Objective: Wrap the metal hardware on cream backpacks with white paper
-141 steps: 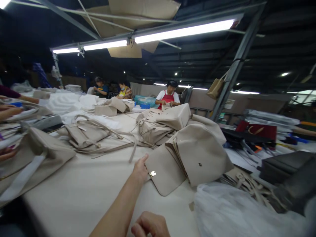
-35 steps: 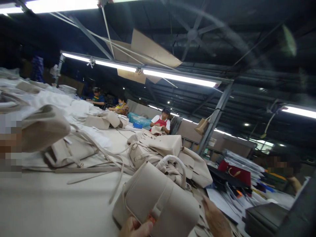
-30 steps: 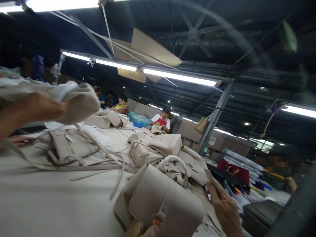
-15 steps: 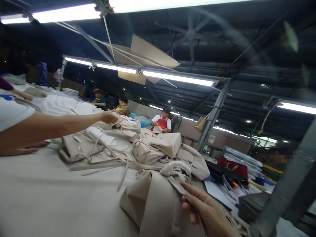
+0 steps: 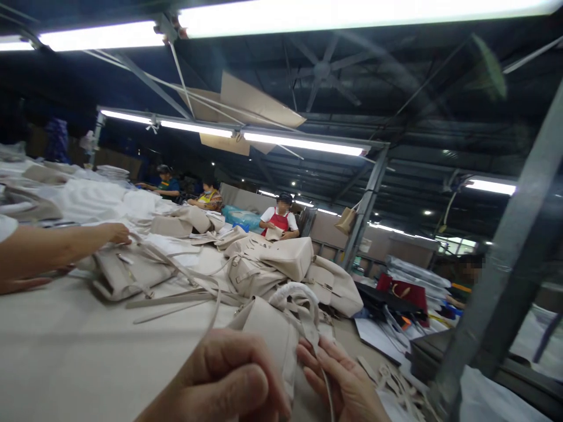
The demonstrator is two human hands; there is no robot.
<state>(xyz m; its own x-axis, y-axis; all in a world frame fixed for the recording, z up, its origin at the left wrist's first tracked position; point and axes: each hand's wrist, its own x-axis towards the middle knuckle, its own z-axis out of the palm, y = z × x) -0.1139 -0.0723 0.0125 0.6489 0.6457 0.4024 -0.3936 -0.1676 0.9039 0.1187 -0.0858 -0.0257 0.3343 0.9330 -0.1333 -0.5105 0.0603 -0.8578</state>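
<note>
A beige bag with a wrapped handle lies right in front of me. My right hand is at its right side, with a beige strap between thumb and fingers; the strap's lower part runs down across the palm. Close to the camera, my left hand is curled in front of the bag, thumb against bent fingers. Whatever those fingers may hold is hidden behind them. Part of the bag's lower front is covered by this hand.
More beige bags are heaped behind, with loose straps on the pale tabletop. A co-worker's arm reaches in from the left to another bag. Metal post at right; a person in a red apron beyond.
My left hand has come into view in front of the bag. My right hand now holds the strap more upright. The co-worker's hand has drawn back leftward to a nearer bag.
</note>
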